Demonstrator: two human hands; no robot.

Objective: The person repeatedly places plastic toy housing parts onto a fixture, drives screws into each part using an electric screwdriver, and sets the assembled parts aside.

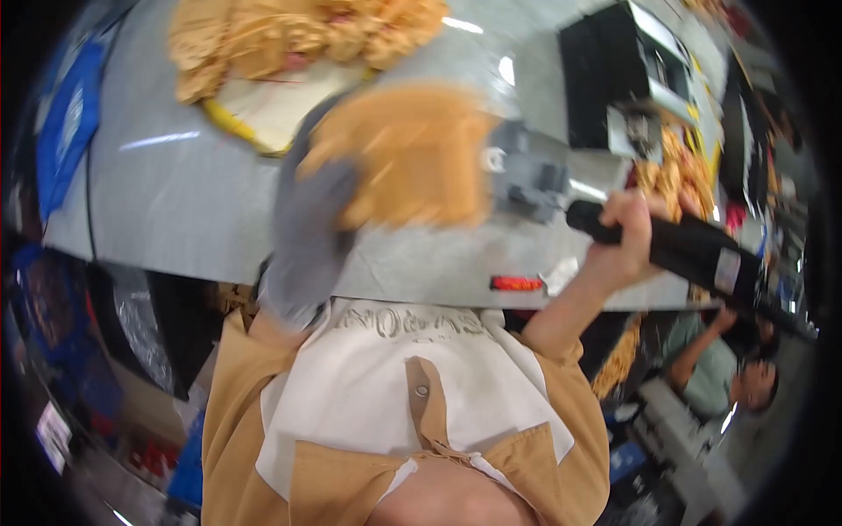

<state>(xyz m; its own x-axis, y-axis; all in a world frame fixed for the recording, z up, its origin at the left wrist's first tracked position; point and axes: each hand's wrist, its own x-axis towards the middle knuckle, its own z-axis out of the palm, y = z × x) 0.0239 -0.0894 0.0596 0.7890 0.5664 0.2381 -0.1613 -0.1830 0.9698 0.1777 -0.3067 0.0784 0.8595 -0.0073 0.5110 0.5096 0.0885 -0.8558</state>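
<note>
My left hand (329, 188), in a grey glove or sleeve, is blurred by motion. It grips the left side of a tan fabric or leather piece (417, 158), also smeared, above the grey table. Just right of that piece is a grey device (526, 171) with a white mark, partly hidden behind it. My bare right hand (627, 232) has its fingers wrapped round a long black tool or tube (693, 254) bearing a small white label. The tool's rounded end points left, towards the grey device. What the tool is cannot be made out.
Tan pieces (307, 39) lie heaped at the upper left by a yellow-edged pad (230, 123). A black machine (596, 79) stands at the upper right, with more tan pieces (680, 171) nearby. A red item (516, 283) lies near the front edge. Another person (706, 364) is at lower right.
</note>
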